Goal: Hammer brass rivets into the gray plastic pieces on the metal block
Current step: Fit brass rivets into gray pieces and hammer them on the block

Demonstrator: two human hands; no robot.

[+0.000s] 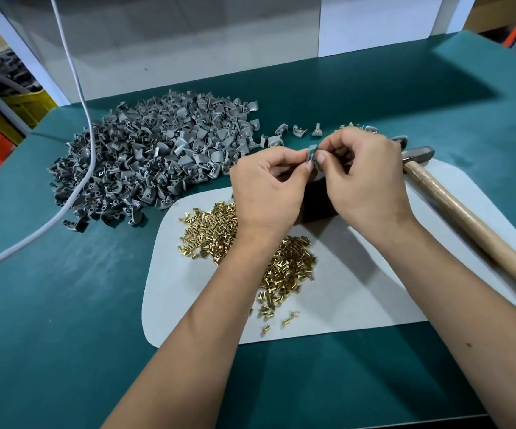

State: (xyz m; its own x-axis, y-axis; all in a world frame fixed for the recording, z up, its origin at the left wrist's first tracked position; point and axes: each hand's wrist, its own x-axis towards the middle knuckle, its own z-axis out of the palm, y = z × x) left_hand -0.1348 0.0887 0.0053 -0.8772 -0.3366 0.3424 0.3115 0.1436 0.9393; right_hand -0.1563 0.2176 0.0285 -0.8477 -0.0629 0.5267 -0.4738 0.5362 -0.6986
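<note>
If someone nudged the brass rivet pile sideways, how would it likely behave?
The brass rivets lie loose, so they would probably scatter rather than move together. Being small cylinders, strays may roll across the smooth white mat. Each probably feels light.

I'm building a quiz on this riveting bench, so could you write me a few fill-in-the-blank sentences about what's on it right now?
1. The hammer lies on the person's ____ side, untouched.
2. Both hands hold one gray plastic piece ____ them.
3. The brass rivets lie heaped on a ____ mat.
4. The cable crosses the gray ____.

Missing words: right; between; white; pile
</note>
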